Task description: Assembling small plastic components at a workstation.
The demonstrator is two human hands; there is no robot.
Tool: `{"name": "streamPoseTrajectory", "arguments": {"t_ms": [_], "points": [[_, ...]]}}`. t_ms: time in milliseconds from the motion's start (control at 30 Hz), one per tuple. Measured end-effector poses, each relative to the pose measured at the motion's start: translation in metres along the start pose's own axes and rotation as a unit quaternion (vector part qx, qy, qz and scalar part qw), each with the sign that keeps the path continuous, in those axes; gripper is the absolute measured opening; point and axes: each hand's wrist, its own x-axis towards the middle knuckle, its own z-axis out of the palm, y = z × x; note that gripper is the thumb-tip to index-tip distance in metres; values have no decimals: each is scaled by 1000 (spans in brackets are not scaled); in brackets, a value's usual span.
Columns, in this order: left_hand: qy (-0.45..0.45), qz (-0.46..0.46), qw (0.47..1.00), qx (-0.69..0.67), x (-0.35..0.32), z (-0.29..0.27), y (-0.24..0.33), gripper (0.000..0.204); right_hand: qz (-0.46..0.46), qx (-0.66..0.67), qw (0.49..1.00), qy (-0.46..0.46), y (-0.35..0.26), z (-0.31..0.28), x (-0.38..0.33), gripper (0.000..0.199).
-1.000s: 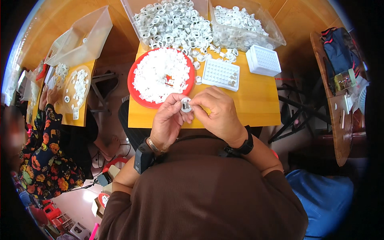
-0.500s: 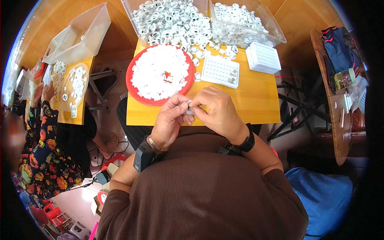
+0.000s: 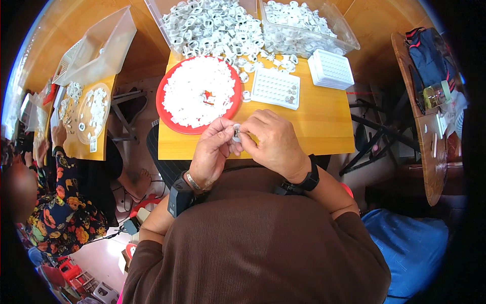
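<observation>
Between my two hands, just above the table's near edge, is a small white plastic casing (image 3: 236,133) with a dark spot on it. My left hand (image 3: 213,152) pinches it between thumb and fingers. The closed fingertips of my right hand (image 3: 273,144) press against its right side. What lies under those fingertips is too small to make out. Beyond my left hand, a round red tray (image 3: 161,101) bears a heap of tiny white pieces. A white tray with rows of pockets (image 3: 273,86) lies past my right hand, several small silvery discs in its right-hand pockets.
Two clear bins (image 3: 349,43) of white casings stand at the table's back, with loose casings spilling before them. Stacked white trays (image 3: 331,71) sit at the back right. At left, a co-worker in a floral sleeve (image 3: 63,177) sits by another table. A wooden board (image 3: 430,157) stands at right.
The casing has turned slightly in my fingers, and more of its dark spot shows. My right fingers have shifted a little. The co-worker's hand has drawn back slightly. The whole view has tilted a bit.
</observation>
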Motion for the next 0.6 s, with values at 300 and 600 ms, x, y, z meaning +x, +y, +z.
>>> {"name": "streamPoseTrajectory", "arguments": {"t_ms": [300, 600], "points": [[7, -12, 1000, 10, 0, 0, 1, 14, 2, -31, 999, 6, 0, 0, 0, 14], [9, -15, 999, 33, -1, 4, 5, 14, 15, -35, 999, -12, -1, -3, 3, 14]]}}
